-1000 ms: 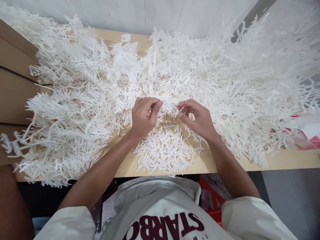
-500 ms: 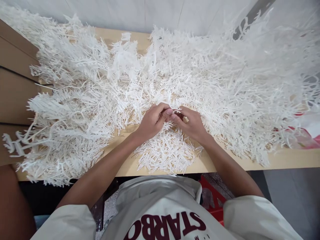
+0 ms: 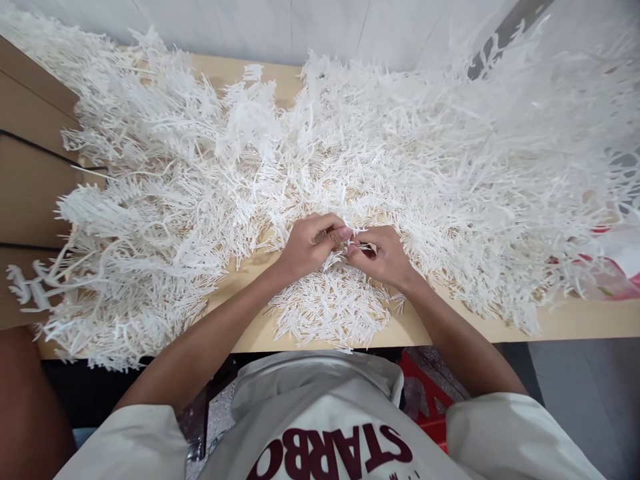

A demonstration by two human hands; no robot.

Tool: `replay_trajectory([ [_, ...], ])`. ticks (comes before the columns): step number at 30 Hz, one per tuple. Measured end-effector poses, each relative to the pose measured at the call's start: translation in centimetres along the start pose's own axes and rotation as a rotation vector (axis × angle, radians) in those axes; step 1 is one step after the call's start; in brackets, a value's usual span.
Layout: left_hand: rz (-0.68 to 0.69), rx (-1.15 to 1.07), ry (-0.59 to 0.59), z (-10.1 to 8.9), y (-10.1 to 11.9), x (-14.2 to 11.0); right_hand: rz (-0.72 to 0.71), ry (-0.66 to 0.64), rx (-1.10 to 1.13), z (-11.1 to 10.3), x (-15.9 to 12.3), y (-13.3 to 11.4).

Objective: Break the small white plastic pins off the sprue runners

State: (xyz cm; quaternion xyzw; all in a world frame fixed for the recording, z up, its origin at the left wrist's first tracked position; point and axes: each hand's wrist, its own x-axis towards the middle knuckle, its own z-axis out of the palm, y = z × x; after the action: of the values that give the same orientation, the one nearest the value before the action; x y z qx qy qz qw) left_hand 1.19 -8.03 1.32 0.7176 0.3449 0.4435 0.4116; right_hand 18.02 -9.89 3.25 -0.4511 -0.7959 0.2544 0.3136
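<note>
My left hand (image 3: 315, 245) is closed, thumb and forefinger pinching a thin white branched plastic strip (image 3: 356, 231). Close beside it, my right hand (image 3: 383, 253) pinches the same strip or a piece of it; the fingers hide most of it. The fingertips of both hands nearly touch. Under and in front of them lies a low heap of short white plastic pieces (image 3: 333, 310). Beyond my hands a large tangled pile of white branched plastic strips (image 3: 360, 133) spreads to the left and right.
The pile rests on a light tan tabletop (image 3: 565, 325) against a pale wall (image 3: 240, 30). A cardboard box (image 3: 33, 193) with black straps stands at the left. At the right lies a clear and pink plastic bag (image 3: 607, 277). Below the table edge is a red plastic object (image 3: 425, 393).
Both hands have shifted slightly, with the right hand turned and lowered a little. The fingertips have parted slightly around the strip. The pile looks the same.
</note>
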Motion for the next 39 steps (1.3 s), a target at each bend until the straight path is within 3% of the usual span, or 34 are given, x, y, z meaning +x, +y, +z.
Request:
replay_trajectory([
  [4,0.018,0.058,-0.01,-0.1,-0.1,0.0,0.065,-0.07,0.106,0.2,0.0,-0.1],
  [12,0.105,0.085,0.067,0.7,0.6,-0.4,-0.254,-0.095,0.115,-1.1,-0.3,0.0],
  [17,0.155,0.074,0.096,0.6,0.2,-0.2,-0.287,-0.13,0.2,-1.1,-0.8,-0.1],
  [19,0.082,0.011,0.161,-0.5,-0.5,0.3,-0.352,-0.228,0.309,-0.3,-1.4,-0.7],
  [22,-0.023,-0.047,0.399,-2.6,-1.6,1.1,-0.45,-0.386,0.338,0.9,-2.3,-1.6],
  [24,-0.056,-0.089,0.435,-3.3,-1.7,1.3,-0.404,-0.301,0.318,1.3,-2.3,-1.5],
  [26,-0.072,-0.121,0.426,-3.2,-1.3,1.3,-0.267,-0.121,0.284,1.3,-1.8,-1.0],
  [30,-0.108,-0.192,0.316,-2.0,-0.1,0.7,0.041,0.131,0.132,0.8,-0.6,0.1],
  [33,-0.135,-0.295,0.156,-1.4,0.3,0.3,0.161,0.115,0.107,0.8,-0.2,0.1],
  [36,-0.162,-0.368,0.032,-1.1,0.4,0.0,0.171,0.037,0.174,0.9,-0.2,-0.1],
  [39,-0.164,-0.354,-0.024,-0.9,0.4,-0.1,0.171,0.06,0.155,0.9,-0.2,-0.2],
])
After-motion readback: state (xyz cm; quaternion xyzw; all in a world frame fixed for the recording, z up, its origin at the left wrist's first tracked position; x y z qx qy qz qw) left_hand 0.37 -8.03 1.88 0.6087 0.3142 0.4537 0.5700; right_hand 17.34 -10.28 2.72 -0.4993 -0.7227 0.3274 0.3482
